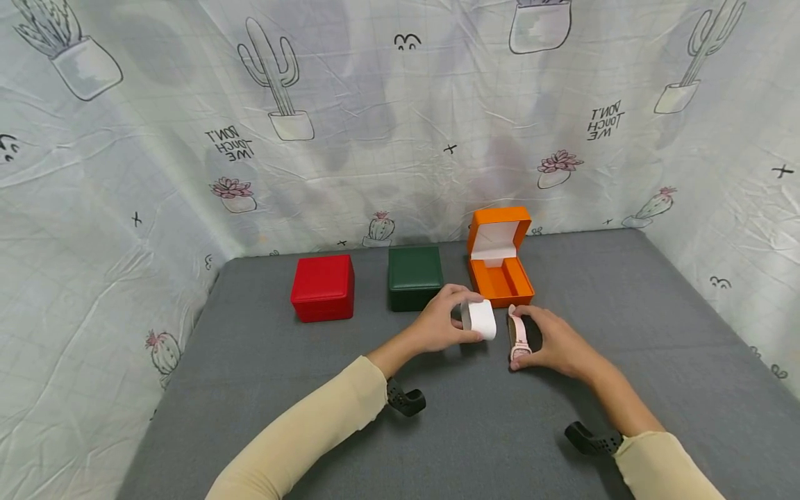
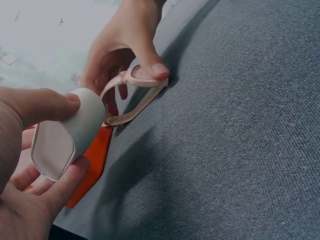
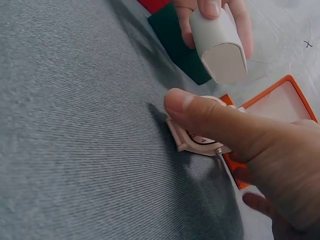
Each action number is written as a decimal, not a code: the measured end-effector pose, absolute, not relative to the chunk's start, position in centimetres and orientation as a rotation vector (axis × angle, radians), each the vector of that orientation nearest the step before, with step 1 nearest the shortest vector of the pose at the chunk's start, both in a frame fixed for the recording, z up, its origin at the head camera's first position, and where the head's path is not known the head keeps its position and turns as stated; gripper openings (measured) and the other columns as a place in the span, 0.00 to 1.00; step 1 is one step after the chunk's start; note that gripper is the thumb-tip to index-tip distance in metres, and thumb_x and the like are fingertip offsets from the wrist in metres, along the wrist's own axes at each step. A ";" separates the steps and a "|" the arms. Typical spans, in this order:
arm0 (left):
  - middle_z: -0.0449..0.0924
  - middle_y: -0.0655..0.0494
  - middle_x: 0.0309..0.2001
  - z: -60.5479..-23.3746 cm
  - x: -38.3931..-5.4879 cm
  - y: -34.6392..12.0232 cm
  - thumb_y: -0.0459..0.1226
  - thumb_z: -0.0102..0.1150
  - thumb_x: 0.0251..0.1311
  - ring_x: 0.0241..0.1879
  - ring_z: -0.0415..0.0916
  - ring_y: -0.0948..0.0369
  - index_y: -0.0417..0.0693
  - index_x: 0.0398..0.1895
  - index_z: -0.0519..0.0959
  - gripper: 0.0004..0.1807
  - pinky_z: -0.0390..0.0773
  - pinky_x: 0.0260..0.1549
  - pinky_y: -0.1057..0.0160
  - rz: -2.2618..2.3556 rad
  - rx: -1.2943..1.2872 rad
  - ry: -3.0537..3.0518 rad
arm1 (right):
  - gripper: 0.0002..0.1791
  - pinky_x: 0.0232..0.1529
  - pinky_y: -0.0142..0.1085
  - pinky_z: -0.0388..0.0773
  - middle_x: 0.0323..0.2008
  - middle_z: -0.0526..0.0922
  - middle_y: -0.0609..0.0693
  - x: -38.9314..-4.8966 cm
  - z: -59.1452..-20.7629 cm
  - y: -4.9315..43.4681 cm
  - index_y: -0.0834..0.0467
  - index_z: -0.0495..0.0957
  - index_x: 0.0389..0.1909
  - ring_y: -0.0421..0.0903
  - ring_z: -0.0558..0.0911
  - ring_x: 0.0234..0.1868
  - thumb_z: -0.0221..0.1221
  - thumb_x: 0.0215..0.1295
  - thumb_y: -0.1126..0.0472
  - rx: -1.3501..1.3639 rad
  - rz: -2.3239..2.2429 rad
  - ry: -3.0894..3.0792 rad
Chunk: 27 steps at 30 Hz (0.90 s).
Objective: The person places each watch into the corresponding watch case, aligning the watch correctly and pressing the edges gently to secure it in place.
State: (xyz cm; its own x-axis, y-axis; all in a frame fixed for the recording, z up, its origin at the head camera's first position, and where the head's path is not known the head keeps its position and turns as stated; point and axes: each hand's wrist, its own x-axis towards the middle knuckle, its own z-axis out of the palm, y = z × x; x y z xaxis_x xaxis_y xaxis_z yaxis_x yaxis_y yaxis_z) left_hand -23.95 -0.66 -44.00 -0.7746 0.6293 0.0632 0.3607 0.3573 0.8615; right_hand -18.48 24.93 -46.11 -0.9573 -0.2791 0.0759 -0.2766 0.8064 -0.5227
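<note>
My left hand [image 1: 442,321] pinches a white watch cushion [image 1: 481,319] between thumb and fingers, lifted above the grey table. Its flat oval end faces the camera in the right wrist view. To its right, a pink-strapped wristwatch [image 1: 519,339] is gripped by my right hand [image 1: 558,342], thumb at the dial end and fingers at the far end of the strap. In the left wrist view the watch's strap [image 2: 131,116] hangs in an open curve close to the cloth. Behind both hands stands an orange watch box [image 1: 500,278], lid raised, with a bare inner compartment.
A closed green box [image 1: 415,278] stands left of the orange one, and a closed red box [image 1: 322,287] farther left. Grey cloth [image 1: 300,417] covers the table. A cactus-printed curtain [image 1: 375,139] hangs along the back and both sides. Black bands with camera mounts sit on both wrists.
</note>
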 end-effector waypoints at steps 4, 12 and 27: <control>0.62 0.49 0.64 -44.1 -23.7 -0.7 0.38 0.73 0.49 0.56 0.71 0.56 0.53 0.62 0.74 0.33 0.82 0.44 0.67 1.389 0.881 2.324 | 0.44 0.51 0.53 0.74 0.54 0.80 0.57 -18.2 -46.2 24.8 0.55 0.71 0.58 0.54 0.78 0.49 0.76 0.39 0.43 -0.480 -0.995 2.991; 0.61 0.51 0.65 -44.4 -23.5 -0.7 0.36 0.73 0.49 0.57 0.70 0.56 0.52 0.63 0.73 0.34 0.81 0.43 0.71 1.428 0.941 2.299 | 0.35 0.45 0.33 0.81 0.53 0.78 0.60 -18.3 -46.2 24.5 0.59 0.69 0.58 0.49 0.81 0.49 0.73 0.50 0.57 -0.462 -1.440 2.735; 0.59 0.56 0.67 -44.8 -23.2 -0.9 0.35 0.73 0.48 0.64 0.65 0.59 0.53 0.63 0.72 0.35 0.80 0.50 0.68 1.554 1.224 2.355 | 0.33 0.42 0.30 0.81 0.51 0.74 0.44 -18.8 -46.2 23.2 0.69 0.58 0.66 0.38 0.81 0.42 0.61 0.62 0.69 -0.473 -1.809 2.312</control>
State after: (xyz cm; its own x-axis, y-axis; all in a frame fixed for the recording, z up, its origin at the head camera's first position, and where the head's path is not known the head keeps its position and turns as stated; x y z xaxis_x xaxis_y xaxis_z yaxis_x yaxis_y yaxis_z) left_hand -23.20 -0.94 -44.81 -0.6815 0.6418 0.3515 0.5756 0.1735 0.7991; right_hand -18.75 23.19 -46.18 -0.9357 -0.3473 0.0620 -0.1437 0.2146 -0.9661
